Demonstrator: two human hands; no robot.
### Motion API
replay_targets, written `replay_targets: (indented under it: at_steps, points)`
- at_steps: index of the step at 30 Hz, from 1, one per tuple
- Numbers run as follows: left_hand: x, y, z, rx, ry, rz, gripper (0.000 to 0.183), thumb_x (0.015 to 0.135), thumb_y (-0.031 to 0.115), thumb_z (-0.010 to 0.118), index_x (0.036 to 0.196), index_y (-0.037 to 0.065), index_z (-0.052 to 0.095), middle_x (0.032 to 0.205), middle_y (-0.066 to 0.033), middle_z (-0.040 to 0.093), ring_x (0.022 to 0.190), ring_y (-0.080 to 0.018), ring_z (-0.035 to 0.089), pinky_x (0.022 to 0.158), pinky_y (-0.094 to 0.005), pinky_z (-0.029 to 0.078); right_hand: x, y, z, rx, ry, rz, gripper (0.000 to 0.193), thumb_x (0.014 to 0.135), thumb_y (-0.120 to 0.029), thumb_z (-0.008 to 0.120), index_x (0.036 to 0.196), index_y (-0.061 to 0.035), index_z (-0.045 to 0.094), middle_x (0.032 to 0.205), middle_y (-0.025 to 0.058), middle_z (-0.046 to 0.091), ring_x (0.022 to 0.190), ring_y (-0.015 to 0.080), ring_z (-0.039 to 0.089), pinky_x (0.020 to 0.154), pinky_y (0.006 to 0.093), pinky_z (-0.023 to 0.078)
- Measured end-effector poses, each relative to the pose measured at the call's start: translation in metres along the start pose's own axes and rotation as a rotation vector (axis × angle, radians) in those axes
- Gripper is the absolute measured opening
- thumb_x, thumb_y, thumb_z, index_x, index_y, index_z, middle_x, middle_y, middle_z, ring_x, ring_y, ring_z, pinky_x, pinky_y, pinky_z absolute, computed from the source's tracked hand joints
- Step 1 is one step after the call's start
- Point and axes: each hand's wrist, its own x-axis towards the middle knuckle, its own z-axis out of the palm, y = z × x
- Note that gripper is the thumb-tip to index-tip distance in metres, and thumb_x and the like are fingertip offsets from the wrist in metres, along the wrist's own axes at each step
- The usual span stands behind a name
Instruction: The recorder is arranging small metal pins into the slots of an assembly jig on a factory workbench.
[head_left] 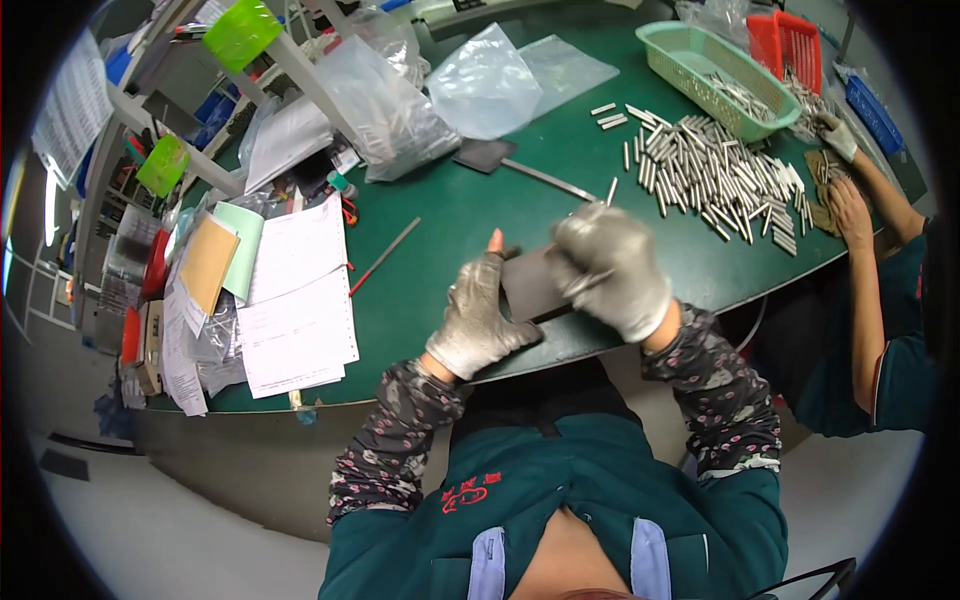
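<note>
Fingers [495,242] of the gloved left hand [466,318] stand wide apart around the left end of a dark grey block [530,286], one bare fingertip pointing to the far side and the thumb lying along the near side. That block sits at the near edge of the green table [400,325], between the two hands. Over its right end, the gloved right hand [612,262] is curled, its fingers bent in close together; blur hides their tips, so I cannot tell whether they pinch anything.

Around the hands, from the left: printed sheets [295,320] lie flat on the table, and just right of them rests a thin rod with a red end [386,256]. On the far side are clear plastic bags [485,85], with a dark flat piece [484,155] nearer, beside a metal strip [550,180] that runs toward the right hand. Farther right spreads a heap of metal pins [705,175], a pale green basket [690,78] behind it. At the far right, a co-worker's hands [851,212], one gloved and one bare, are near a brown cloth [822,205].
</note>
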Motion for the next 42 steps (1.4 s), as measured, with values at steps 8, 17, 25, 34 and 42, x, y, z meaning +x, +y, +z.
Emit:
replay_targets:
  at_steps: [8,17,25,34,42]
  points:
    - [-0.007,0.005,0.024,0.07,-0.013,-0.163,0.107,0.062,0.03,0.076,0.146,-0.003,0.019,0.105,-0.0278,0.057,0.097,-0.0429,0.057,0.094,-0.0411,0.046,-0.014,0.018,0.028,-0.364,-0.344,-0.079,0.01,0.07,-0.014,0.063,0.07,-0.0079,0.056,0.062,0.0066,0.052,0.062,0.0256,0.058,0.051,0.04,0.046]
    - [0.006,-0.002,0.015,0.05,-0.074,-0.221,0.1,0.068,0.032,0.07,0.146,-0.005,0.018,0.11,-0.027,0.056,0.104,-0.04,0.056,0.095,-0.0407,0.045,0.005,0.03,0.025,-0.426,-0.349,-0.15,0.014,0.066,-0.01,0.066,0.067,-0.009,0.052,0.062,0.0084,0.051,0.061,0.0244,0.057,0.05,0.0383,0.045]
    - [-0.007,-0.001,0.02,-0.021,-0.002,-0.205,0.096,0.069,0.027,0.067,0.145,-0.006,0.019,0.109,-0.026,0.057,0.104,-0.0385,0.057,0.094,-0.0404,0.047,0.0,0.017,0.03,-0.504,-0.423,-0.228,0.012,0.068,-0.011,0.067,0.07,-0.0077,0.055,0.065,0.0064,0.055,0.064,0.0252,0.059,0.051,0.0368,0.047]
    - [0.002,0.006,0.01,0.026,-0.085,-0.314,0.103,0.058,0.027,0.077,0.143,-0.004,0.027,0.124,-0.0151,0.056,0.108,-0.0369,0.054,0.098,-0.0403,0.043,0.002,0.032,0.034,-0.539,-0.401,-0.23,0.015,0.074,-0.014,0.063,0.068,-0.0075,0.051,0.064,0.0088,0.051,0.06,0.0281,0.056,0.05,0.0393,0.044]
    - [0.006,-0.008,0.021,0.041,0.01,-0.21,0.083,0.059,0.019,0.075,0.133,-0.001,0.044,0.131,-0.0157,0.049,0.122,-0.0353,0.044,0.106,-0.0414,0.036,-0.026,0.038,0.029,1.327,0.38,1.205,0.013,0.09,-0.019,0.06,0.079,-0.0121,0.057,0.061,-0.0045,0.05,0.048,0.0076,0.046,0.042,0.0217,0.037]
